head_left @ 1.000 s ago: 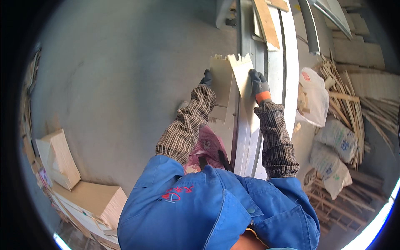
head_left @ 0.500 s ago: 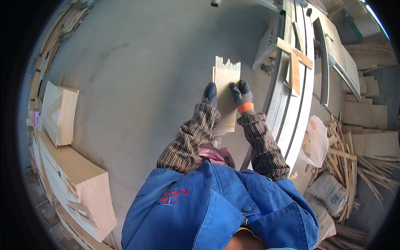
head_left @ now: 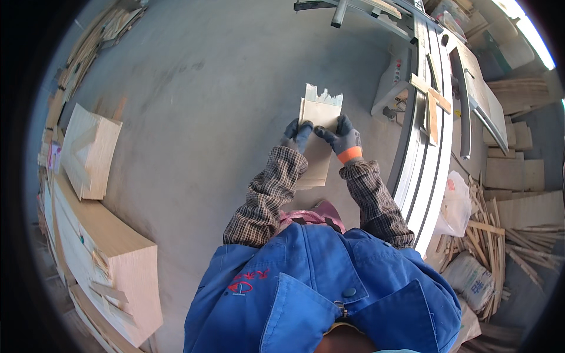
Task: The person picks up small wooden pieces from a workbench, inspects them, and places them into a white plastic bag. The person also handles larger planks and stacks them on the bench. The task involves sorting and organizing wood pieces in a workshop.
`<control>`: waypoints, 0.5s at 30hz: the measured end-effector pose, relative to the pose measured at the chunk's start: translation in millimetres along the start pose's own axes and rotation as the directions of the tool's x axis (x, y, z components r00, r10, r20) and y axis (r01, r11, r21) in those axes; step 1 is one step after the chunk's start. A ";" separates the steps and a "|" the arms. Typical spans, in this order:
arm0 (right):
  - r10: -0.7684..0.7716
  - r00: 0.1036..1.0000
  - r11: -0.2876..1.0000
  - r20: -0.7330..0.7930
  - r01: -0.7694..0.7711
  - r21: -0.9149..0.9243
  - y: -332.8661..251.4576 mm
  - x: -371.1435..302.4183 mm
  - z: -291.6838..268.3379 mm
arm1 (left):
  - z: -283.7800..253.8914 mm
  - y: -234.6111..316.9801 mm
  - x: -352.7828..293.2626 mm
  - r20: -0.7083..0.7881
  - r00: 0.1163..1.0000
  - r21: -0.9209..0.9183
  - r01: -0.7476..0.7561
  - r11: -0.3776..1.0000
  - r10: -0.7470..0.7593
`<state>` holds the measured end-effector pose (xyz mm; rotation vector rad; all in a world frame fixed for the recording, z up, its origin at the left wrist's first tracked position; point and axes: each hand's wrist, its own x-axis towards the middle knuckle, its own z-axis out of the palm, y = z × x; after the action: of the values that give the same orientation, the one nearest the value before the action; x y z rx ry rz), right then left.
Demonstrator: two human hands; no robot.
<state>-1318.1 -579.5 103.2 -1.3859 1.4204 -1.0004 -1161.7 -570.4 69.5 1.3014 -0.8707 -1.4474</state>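
A short stack of thin pale wood strips [head_left: 318, 159] is held out in front of me, long side pointing away. The far end of one strip is splintered and jagged; other strips stick out beneath it. My left hand [head_left: 298, 136], in a dark glove, is closed round the left edge with its thumb on the upper face. Opposite it, my right hand [head_left: 341, 137], in a grey and black glove with an orange cuff, grips the right edge, thumb also on top. The fingers under the stack are hidden.
Along my right runs a long metal machine table [head_left: 432, 135] with wood offcuts [head_left: 432, 109] lying on it. Beyond it are a white plastic bag [head_left: 454, 206] and a heap of wood strips [head_left: 488, 253]. Large stacks of boards [head_left: 135, 288] stand at my left.
Both thumbs have moved inward over the upper face of the wood strips, and the stack tilts slightly differently. My view has shifted, showing more of the machine's far end.
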 end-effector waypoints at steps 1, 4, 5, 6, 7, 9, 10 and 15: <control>-0.005 1.000 0.991 -0.008 0.004 -0.132 -9.7 -2.7 -3.9 | -3.3 1.2 -0.5 0.000 1.000 -0.063 -0.012 0.998 0.012; -0.016 0.998 0.955 -0.055 -0.001 -0.296 -29.4 -4.7 -23.4 | 1.9 16.6 -6.8 0.018 0.999 -0.170 -0.023 0.985 0.026; -0.016 0.997 0.950 -0.080 -0.010 -0.311 -31.0 -5.2 -31.8 | 9.6 24.0 -9.4 0.047 0.999 -0.224 0.021 0.974 -0.010; -0.005 0.997 0.967 -0.080 -0.016 -0.256 -35.4 -6.5 -33.0 | 11.8 33.5 -12.6 0.077 0.996 -0.278 0.063 0.959 -0.043; 0.002 0.996 0.988 -0.092 -0.016 -0.154 -38.8 -10.6 -31.7 | 14.5 39.5 -14.6 0.109 0.991 -0.327 0.108 0.939 -0.076; 0.011 0.993 0.999 -0.116 -0.005 0.048 -41.4 -15.1 -34.2 | 26.4 37.9 -12.3 0.137 0.989 -0.283 0.093 0.955 -0.056; -0.001 0.990 0.999 -0.140 0.007 0.044 -42.6 -16.1 -39.0 | 33.5 37.2 -9.9 0.149 0.987 -0.254 0.100 0.962 -0.063; -0.014 0.942 0.981 -0.337 0.079 0.180 -11.6 -16.1 -89.3 | 96.0 29.5 -12.6 0.257 0.963 -0.250 0.143 0.958 -0.076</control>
<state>-1400.7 -567.0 140.4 -1.1505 1.4925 -1.4176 -1250.6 -575.4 117.6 0.9955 -0.7377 -1.7756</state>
